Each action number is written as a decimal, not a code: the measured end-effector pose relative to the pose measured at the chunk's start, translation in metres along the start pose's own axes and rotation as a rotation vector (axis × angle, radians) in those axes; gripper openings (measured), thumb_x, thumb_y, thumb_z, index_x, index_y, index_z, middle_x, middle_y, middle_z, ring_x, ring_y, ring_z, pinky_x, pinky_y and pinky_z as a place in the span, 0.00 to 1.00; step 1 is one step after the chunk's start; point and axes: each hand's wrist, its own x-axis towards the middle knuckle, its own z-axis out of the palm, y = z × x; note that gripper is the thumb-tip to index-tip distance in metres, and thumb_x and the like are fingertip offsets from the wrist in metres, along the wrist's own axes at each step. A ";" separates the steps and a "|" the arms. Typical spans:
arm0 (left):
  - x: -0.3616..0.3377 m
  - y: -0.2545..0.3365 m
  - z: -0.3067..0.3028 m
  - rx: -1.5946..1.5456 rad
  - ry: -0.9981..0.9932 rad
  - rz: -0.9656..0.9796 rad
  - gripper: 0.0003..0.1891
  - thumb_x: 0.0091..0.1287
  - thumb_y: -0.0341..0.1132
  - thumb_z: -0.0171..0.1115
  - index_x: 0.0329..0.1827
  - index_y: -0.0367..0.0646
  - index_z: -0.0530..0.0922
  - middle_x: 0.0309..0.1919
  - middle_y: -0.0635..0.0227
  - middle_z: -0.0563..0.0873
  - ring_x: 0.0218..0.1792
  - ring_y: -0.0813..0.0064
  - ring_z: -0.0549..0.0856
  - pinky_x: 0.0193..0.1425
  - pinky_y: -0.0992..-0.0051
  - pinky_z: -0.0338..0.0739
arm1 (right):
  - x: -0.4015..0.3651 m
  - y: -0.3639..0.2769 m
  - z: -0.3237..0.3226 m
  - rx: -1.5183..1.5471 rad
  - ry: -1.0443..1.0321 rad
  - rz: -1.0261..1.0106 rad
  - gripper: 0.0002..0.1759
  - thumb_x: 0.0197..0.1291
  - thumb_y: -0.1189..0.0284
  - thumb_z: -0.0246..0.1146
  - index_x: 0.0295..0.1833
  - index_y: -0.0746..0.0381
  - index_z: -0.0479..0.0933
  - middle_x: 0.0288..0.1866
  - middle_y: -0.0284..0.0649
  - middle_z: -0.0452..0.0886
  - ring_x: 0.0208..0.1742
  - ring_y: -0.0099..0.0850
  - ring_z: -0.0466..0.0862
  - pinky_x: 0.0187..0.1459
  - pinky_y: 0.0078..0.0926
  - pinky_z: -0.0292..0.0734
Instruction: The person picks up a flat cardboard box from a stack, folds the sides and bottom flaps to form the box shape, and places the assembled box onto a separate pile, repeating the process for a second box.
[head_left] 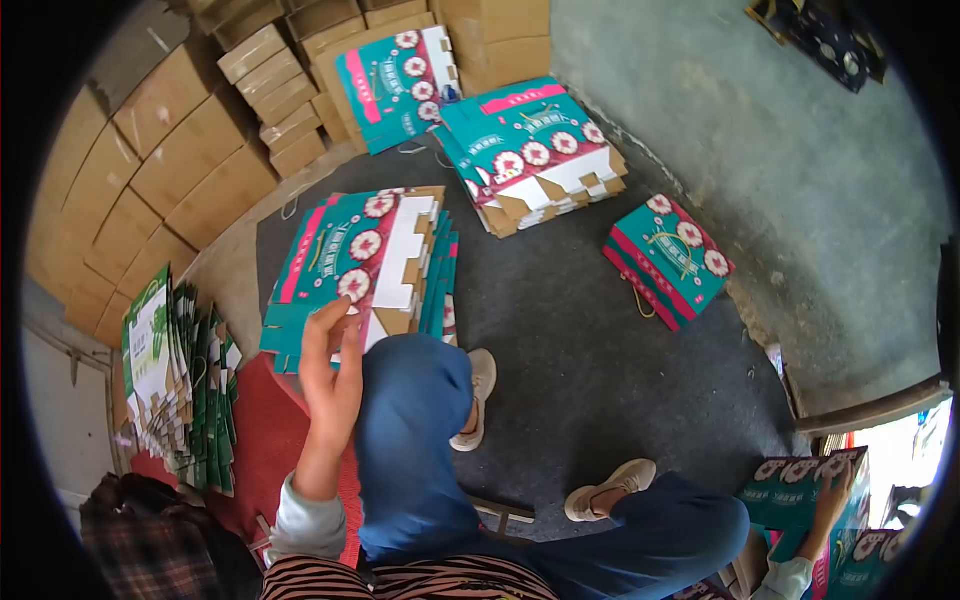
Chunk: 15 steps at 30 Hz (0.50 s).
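My left hand [335, 375] is open, its fingers slightly bent over the near edge of a stack of flattened teal gift boxes [335, 250] with pink bands and round fruit pictures. Nothing shows in its grasp. Far over at the lower right, my right hand [828, 505] grips a teal gift box [785, 495] with the same print; its thumb is hard to make out. Another such box [868, 560] sits beside that hand, partly cut off by the view's edge.
A folded-up teal box with a rope handle [668, 262] stands on the dark mat [560, 300]. More flattened boxes [540, 150] lie at the back. Brown cartons [190, 165] line the left, near green-and-white flattened boxes [165, 370]. A concrete wall [730, 120] bounds the right.
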 end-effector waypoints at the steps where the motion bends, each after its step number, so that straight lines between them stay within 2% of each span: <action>1: 0.002 -0.038 -0.008 0.068 -0.024 -0.102 0.14 0.64 0.27 0.60 0.53 0.35 0.75 0.49 0.54 0.80 0.44 0.63 0.82 0.49 0.70 0.77 | 0.009 -0.054 -0.021 0.152 -0.071 -0.116 0.28 0.65 0.65 0.59 0.68 0.65 0.66 0.68 0.55 0.67 0.69 0.49 0.67 0.67 0.41 0.62; 2: -0.004 -0.090 -0.010 0.207 -0.108 -0.066 0.16 0.63 0.27 0.61 0.54 0.36 0.75 0.51 0.53 0.79 0.47 0.60 0.81 0.51 0.67 0.76 | 0.007 -0.127 -0.059 0.224 -0.151 -0.210 0.26 0.63 0.70 0.60 0.65 0.68 0.67 0.65 0.54 0.71 0.68 0.47 0.69 0.66 0.38 0.63; 4: -0.031 -0.182 -0.007 0.437 -0.329 -0.062 0.18 0.62 0.29 0.61 0.55 0.38 0.74 0.54 0.50 0.77 0.53 0.52 0.78 0.55 0.61 0.75 | -0.001 -0.217 -0.103 0.325 -0.276 -0.432 0.27 0.59 0.75 0.63 0.65 0.66 0.69 0.61 0.50 0.75 0.63 0.46 0.74 0.65 0.37 0.65; 5: -0.046 -0.207 -0.007 0.524 -0.470 -0.092 0.19 0.62 0.32 0.61 0.56 0.40 0.74 0.56 0.48 0.76 0.55 0.49 0.77 0.58 0.58 0.73 | -0.007 -0.260 -0.121 0.361 -0.332 -0.523 0.27 0.58 0.75 0.63 0.64 0.65 0.69 0.61 0.51 0.75 0.63 0.47 0.74 0.64 0.38 0.66; 6: -0.056 -0.210 -0.004 0.551 -0.482 -0.215 0.19 0.62 0.34 0.60 0.57 0.41 0.73 0.57 0.49 0.75 0.57 0.50 0.76 0.59 0.58 0.73 | -0.014 -0.298 -0.137 0.394 -0.392 -0.612 0.28 0.57 0.75 0.64 0.64 0.65 0.69 0.61 0.51 0.75 0.62 0.48 0.74 0.63 0.38 0.67; 8: -0.071 -0.210 0.013 0.596 -0.510 -0.461 0.21 0.63 0.38 0.58 0.60 0.44 0.72 0.60 0.50 0.74 0.61 0.51 0.74 0.61 0.58 0.71 | -0.030 -0.353 -0.145 0.370 -0.374 -0.842 0.27 0.56 0.72 0.65 0.62 0.64 0.71 0.59 0.52 0.76 0.60 0.49 0.75 0.61 0.40 0.69; 11: -0.089 -0.278 0.046 0.832 -0.448 -0.321 0.23 0.65 0.43 0.55 0.62 0.46 0.70 0.65 0.52 0.70 0.65 0.53 0.70 0.63 0.57 0.70 | -0.051 -0.408 -0.133 0.382 -0.471 -1.008 0.28 0.55 0.69 0.66 0.61 0.63 0.71 0.56 0.50 0.77 0.57 0.48 0.77 0.57 0.42 0.71; 12: -0.088 -0.291 0.056 0.854 -0.438 -0.320 0.28 0.63 0.45 0.60 0.65 0.46 0.67 0.67 0.52 0.67 0.69 0.53 0.65 0.65 0.56 0.67 | -0.055 -0.419 -0.124 0.359 -0.498 -1.006 0.27 0.54 0.68 0.66 0.61 0.63 0.71 0.55 0.50 0.77 0.56 0.48 0.77 0.56 0.42 0.72; 15: -0.061 -0.264 0.067 0.746 -0.405 -0.319 0.34 0.59 0.49 0.64 0.67 0.45 0.66 0.68 0.49 0.64 0.70 0.50 0.62 0.67 0.55 0.63 | -0.070 -0.433 -0.088 0.250 -0.590 -0.975 0.27 0.54 0.67 0.66 0.60 0.61 0.72 0.53 0.48 0.79 0.53 0.48 0.79 0.53 0.43 0.74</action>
